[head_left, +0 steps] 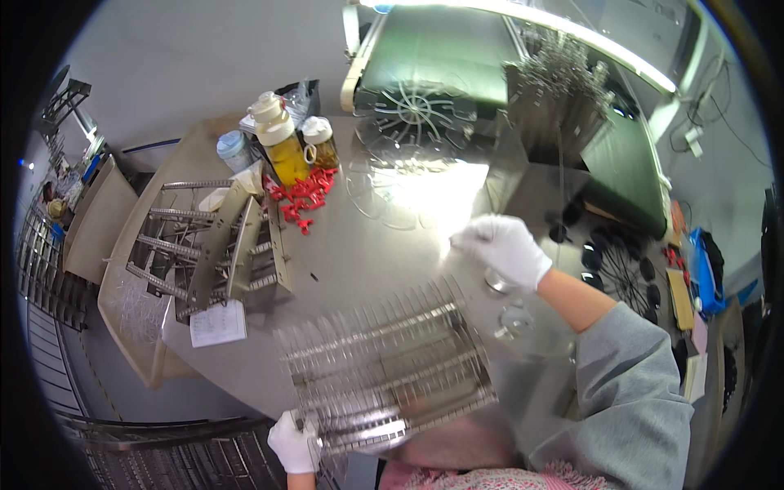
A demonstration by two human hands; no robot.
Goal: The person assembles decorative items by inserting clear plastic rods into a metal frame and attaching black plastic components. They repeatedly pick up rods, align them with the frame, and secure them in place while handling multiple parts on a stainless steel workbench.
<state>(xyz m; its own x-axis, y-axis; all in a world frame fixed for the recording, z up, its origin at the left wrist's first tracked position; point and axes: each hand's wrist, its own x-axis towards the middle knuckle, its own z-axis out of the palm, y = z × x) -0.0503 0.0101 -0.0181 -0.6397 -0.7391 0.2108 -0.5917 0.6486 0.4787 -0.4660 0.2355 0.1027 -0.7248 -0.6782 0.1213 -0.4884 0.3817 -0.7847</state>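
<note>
A slotted metal rack [392, 380] lies tilted at the near edge of the metal table [343, 265]. Thin clear pieces [347, 325] stand in a row along its far side. My left hand [292, 443], in a white glove, is closed on the rack's near left corner. Above the table, right of centre, my right hand [508, 251] wears a white glove too. Its fingers are pinched together; whatever may be between them cannot be made out. Close by it are a small round metal piece [496, 282] and a clear disc-like part [514, 320].
More metal racks [216, 245] sit at the left beside bottles [282, 143] and red clips [306, 196]. Clear spoked wheels [415, 110] lie at the back near a green conveyor belt [437, 53]. A metal box of thin rods [555, 106] and a dark-lens wheel [625, 273] stand right.
</note>
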